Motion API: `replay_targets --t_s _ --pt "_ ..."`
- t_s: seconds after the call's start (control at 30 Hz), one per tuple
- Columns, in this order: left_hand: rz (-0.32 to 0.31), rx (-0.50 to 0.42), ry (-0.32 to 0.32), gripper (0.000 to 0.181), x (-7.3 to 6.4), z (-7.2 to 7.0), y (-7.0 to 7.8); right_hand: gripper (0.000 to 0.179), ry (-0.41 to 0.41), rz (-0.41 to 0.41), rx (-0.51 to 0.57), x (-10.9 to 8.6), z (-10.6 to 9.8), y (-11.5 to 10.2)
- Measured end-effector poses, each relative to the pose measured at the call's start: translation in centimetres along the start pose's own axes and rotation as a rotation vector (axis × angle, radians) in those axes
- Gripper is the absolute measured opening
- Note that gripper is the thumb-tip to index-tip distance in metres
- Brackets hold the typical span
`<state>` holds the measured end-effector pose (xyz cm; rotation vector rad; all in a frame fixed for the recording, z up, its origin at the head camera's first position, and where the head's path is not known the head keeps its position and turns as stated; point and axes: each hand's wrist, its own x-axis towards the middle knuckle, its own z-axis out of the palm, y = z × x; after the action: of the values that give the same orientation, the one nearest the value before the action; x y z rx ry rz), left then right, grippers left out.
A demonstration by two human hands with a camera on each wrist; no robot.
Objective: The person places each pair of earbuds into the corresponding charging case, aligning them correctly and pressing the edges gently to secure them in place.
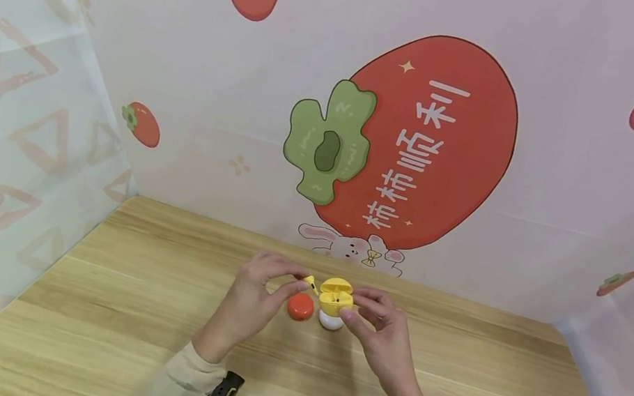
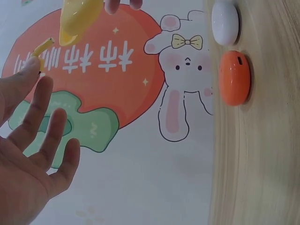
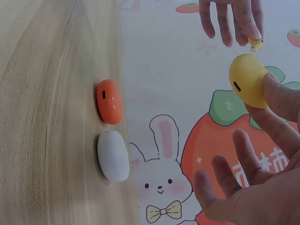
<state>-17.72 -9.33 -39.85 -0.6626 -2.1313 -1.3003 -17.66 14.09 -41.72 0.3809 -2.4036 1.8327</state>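
Note:
Between thumb and forefinger my left hand (image 1: 260,293) pinches a small yellow earbud (image 1: 311,283), its stem pointing toward the case. My right hand (image 1: 388,338) grips a yellow earbud case (image 1: 334,302) by its side, lid raised. Inside the case a dark spot shows, perhaps part of another earbud; it is too small to tell. In the right wrist view the case (image 3: 248,80) turns its charging port side to the camera, and the earbud (image 3: 256,44) is just apart from it. The left wrist view shows the other fingers of my left hand (image 2: 35,140) spread loosely.
On the wooden table (image 1: 144,309) sit a closed orange-red case (image 1: 301,306) and a closed white case (image 1: 330,320), side by side below the hands. A printed backdrop (image 1: 213,102) stands along the table's far edge, with side walls left and right.

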Motion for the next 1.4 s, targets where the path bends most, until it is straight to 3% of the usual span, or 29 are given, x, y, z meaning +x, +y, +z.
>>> replay_targets --t_s 0.3,1.1,1.4 --pt "-0.005 0.028 0.015 0.019 0.0 0.4 0.1 0.024 -0.013 -0.023 -0.006 -0.1 0.1 0.0" --pt "0.118 0.154 0.055 0.015 0.3 1.0 0.2 0.028 -0.032 -0.024 -0.032 -0.2 0.4 -0.1" --pt "0.126 0.183 0.050 0.015 0.1 1.2 0.2 0.028 -0.034 -0.025 -0.036 -0.2 0.4 -0.1"
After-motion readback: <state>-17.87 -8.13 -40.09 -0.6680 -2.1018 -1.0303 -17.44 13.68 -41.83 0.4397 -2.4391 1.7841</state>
